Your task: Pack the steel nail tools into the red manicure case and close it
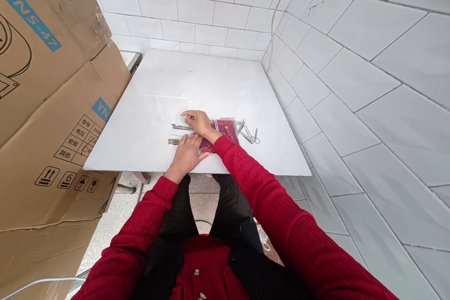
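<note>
An open, flat case (pixel 228 132) with a red and purple lining lies near the front edge of the white table. My left hand (pixel 187 153) rests with stretched fingers at the case's lower left edge, touching it. Crossing above it, my right hand (pixel 198 122) reaches left past the case, its fingers bent together at the tips; what they hold, if anything, is too small to make out. Slim metal tools (pixel 180 127) lie just below the right fingertips. Several short metal pieces (pixel 173 141) sit left of my left hand. Small scissors (pixel 256 138) and other metal implements (pixel 242 126) lie at the case's right.
The white table (pixel 218 79) meets a tiled wall (pixel 197 14) at the back, with another tiled wall (pixel 351 103) on the right. Large cardboard boxes (pixel 52 103) stand along the left side. A thin cable (pixel 272 23) hangs down in the back right corner.
</note>
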